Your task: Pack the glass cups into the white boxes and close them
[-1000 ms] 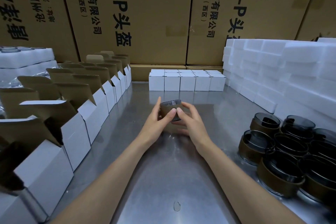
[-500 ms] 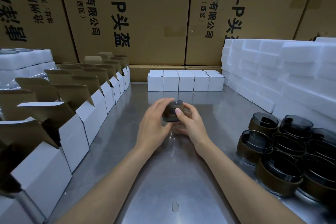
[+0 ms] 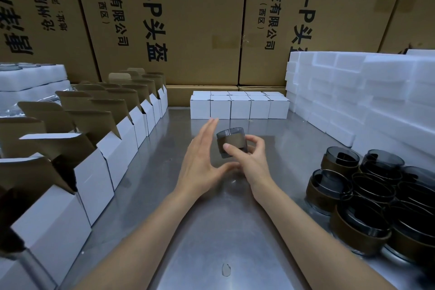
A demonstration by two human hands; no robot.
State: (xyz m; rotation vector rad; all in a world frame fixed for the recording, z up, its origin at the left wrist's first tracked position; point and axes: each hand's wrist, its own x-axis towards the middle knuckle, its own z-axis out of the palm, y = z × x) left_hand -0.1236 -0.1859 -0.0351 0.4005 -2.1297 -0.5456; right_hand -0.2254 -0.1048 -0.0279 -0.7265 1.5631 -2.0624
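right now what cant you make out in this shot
Head view only:
- Open white boxes: insides hidden by raised brown flaps.
- Closed white boxes: contents hidden.
- Held glass cup: underside covered by right hand; left hand open beside it.
- Glass cups pile: cut off by right edge, count unclear.

Steel table [image 3: 207,231] is seen under the grip, dully reflective, one small droplet [image 3: 226,269] nearer the camera. Behind the grip, the back is walled by big brown cartons [image 3: 200,19] printed in black Chinese text. Lighting even, soft.
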